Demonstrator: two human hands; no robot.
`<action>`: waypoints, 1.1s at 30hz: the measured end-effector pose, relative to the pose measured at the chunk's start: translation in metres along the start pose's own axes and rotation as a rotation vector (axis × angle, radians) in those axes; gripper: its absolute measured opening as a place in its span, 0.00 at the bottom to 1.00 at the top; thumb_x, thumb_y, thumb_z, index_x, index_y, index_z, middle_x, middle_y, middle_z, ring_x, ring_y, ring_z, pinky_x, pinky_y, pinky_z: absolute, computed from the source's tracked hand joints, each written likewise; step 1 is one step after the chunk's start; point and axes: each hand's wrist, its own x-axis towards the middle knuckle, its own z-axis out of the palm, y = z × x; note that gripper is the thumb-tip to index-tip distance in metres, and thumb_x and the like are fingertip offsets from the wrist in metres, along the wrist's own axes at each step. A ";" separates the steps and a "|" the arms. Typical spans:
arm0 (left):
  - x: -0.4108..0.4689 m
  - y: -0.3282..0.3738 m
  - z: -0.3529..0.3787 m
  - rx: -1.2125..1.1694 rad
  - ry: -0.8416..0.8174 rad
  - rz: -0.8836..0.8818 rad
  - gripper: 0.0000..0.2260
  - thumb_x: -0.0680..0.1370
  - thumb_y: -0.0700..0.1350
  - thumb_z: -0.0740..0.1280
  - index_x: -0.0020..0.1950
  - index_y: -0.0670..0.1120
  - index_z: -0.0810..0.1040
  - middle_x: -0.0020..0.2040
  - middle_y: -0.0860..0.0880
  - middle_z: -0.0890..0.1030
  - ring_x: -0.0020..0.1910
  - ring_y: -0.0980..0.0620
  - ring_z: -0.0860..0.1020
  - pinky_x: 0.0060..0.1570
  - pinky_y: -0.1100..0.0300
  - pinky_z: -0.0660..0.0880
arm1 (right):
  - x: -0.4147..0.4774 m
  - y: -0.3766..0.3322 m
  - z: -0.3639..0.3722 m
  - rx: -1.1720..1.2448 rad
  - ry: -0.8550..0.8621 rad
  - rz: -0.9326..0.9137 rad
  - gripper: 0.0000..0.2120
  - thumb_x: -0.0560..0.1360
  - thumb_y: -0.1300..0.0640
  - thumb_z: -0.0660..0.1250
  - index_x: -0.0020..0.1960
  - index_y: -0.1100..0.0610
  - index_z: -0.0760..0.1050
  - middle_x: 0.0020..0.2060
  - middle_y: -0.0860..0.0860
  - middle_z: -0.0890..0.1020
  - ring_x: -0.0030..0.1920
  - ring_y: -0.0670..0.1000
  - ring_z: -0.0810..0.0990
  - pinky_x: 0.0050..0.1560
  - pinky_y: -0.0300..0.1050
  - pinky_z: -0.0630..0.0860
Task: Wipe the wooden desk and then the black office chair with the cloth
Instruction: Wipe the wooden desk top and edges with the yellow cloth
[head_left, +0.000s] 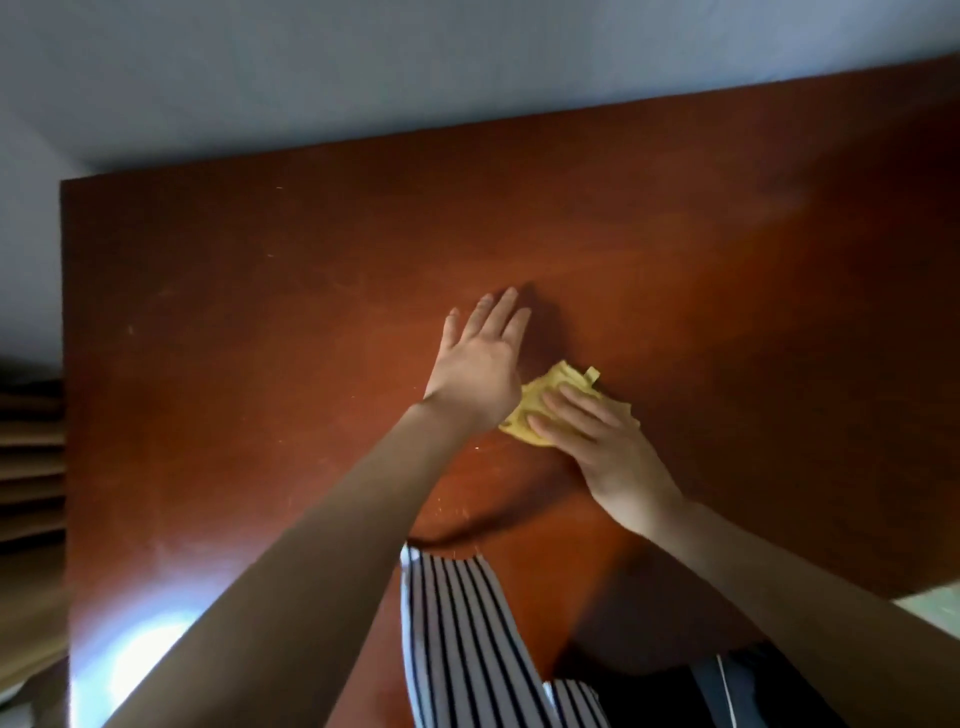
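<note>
At the left edge we see a stack of brown slats (31, 457), blurred, beside and below the surface (260, 312). The reddish-brown wooden surface fills most of the view, and its far edge meets a pale wall (363, 62). A bright patch of glare (140, 654) lies on the near left corner, and small pale specks are scattered across the wood.

Our left hand (480, 358) reaches out over the middle of the surface. Its fingers are straight and close together, pointing to the far side, and it holds nothing. A shadow sits just to the right of its fingertips. We cannot tell whether the palm touches the wood.

Below it, at the near edge, hangs a striped garment (457, 623), white with dark lines.

The yellow cloth (558, 384) lies crumpled on the surface just right of the left wrist, near the middle of the wood. The heel of the left hand covers its left edge in the picture. A small tab of fabric sticks up at its far side.

Our right hand (597, 441) lies flat on the near right part of the cloth, its fingers straight and slightly spread as they press the cloth down on the wood. They point to the far left, towards the left hand.

At the near right, a dark garment (675, 691) with a thin white line covers the edge of the surface. A pale patch (935, 608) shows beyond the right corner.
</note>
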 end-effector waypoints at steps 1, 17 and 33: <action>0.002 0.001 0.000 0.005 -0.019 0.000 0.29 0.78 0.39 0.53 0.78 0.46 0.47 0.78 0.49 0.43 0.77 0.49 0.41 0.73 0.47 0.39 | -0.011 0.000 0.000 -0.014 -0.037 -0.059 0.22 0.73 0.65 0.57 0.64 0.53 0.76 0.64 0.52 0.76 0.67 0.55 0.72 0.62 0.54 0.73; 0.022 0.008 0.009 0.187 -0.010 -0.005 0.27 0.81 0.42 0.51 0.78 0.48 0.45 0.78 0.51 0.45 0.77 0.52 0.44 0.72 0.47 0.36 | 0.035 0.115 -0.046 0.081 0.050 0.223 0.21 0.76 0.73 0.60 0.66 0.59 0.74 0.66 0.57 0.74 0.69 0.57 0.68 0.67 0.57 0.67; -0.030 0.007 0.030 0.112 0.132 -0.129 0.28 0.78 0.40 0.55 0.77 0.49 0.51 0.78 0.48 0.46 0.77 0.48 0.41 0.70 0.48 0.33 | 0.188 0.097 -0.017 -0.005 0.012 0.353 0.28 0.78 0.69 0.55 0.73 0.47 0.63 0.74 0.49 0.62 0.75 0.52 0.56 0.71 0.50 0.57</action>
